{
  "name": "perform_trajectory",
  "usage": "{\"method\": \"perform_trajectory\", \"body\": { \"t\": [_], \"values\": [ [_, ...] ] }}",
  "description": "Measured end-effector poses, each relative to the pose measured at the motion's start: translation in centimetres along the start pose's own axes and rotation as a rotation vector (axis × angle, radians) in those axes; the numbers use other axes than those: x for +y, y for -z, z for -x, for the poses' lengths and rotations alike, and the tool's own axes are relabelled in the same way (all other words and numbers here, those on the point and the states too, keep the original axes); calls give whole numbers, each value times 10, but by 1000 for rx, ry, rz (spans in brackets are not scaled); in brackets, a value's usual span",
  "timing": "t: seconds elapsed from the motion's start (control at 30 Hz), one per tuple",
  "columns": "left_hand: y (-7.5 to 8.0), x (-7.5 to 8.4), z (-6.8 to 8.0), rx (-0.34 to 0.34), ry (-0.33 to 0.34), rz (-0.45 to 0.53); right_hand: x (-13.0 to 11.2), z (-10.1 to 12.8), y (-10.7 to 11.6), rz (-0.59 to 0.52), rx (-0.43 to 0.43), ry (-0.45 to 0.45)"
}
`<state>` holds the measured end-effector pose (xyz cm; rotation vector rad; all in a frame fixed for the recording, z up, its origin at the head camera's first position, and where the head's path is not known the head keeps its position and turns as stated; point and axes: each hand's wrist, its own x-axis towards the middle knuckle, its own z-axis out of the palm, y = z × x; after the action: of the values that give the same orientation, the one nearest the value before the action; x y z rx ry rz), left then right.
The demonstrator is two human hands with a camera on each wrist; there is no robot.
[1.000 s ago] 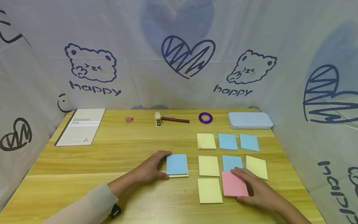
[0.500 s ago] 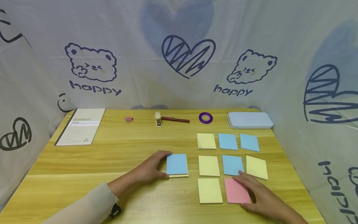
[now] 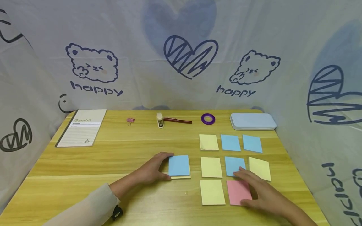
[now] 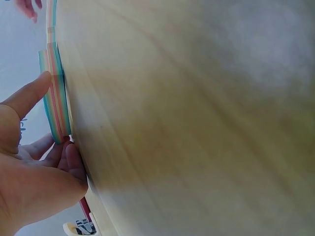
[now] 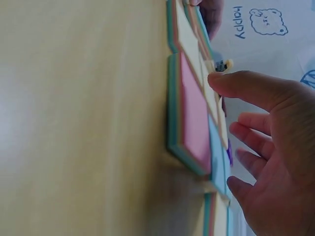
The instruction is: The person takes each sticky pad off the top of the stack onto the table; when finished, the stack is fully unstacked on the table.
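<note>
My left hand (image 3: 167, 166) grips the left edge of a blue-topped sticky-note pad (image 3: 179, 165) on the wooden table (image 3: 113, 163). In the left wrist view the thumb and fingers of that hand (image 4: 58, 115) pinch the multicoloured pad (image 4: 54, 93) from both ends. My right hand (image 3: 249, 188) lies with straight fingers over a pink pad (image 3: 236, 193), the bottom-right piece of a grid of yellow and blue pads. Seen from the right wrist, the hand (image 5: 229, 123) spreads just above the pink pad (image 5: 194, 118).
Along the table's back edge lie a notebook (image 3: 82, 127), a pink binder clip (image 3: 130, 120), a small white bottle (image 3: 160, 120), a red pen (image 3: 177, 121), a purple tape roll (image 3: 208, 119) and a light blue case (image 3: 252, 121). Printed fabric walls enclose three sides.
The pink pad has slid off the blue pad into the bottom row beside the yellow pad and straightened. My right hand then reached forward slightly. The left hand stayed put.
</note>
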<state>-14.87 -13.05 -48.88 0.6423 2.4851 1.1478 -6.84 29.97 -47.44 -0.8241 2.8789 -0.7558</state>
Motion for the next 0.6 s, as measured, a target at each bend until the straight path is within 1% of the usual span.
{"method": "perform_trajectory", "body": {
  "t": [0.13, 0.37, 0.47, 0.6],
  "values": [
    [0, 1, 1, -3, 10, 2, -2, -17, 2, -19, -14, 18],
    [0, 3, 1, 5, 6, -15, -9, -54, -6, -157, -79, 56],
    [-1, 3, 1, 9, 1, -35, -16, -72, -10, -198, -120, 55],
    [-3, 3, 0, 12, 0, -64, -26, -98, -18, -191, -154, 71]
  ]
}}
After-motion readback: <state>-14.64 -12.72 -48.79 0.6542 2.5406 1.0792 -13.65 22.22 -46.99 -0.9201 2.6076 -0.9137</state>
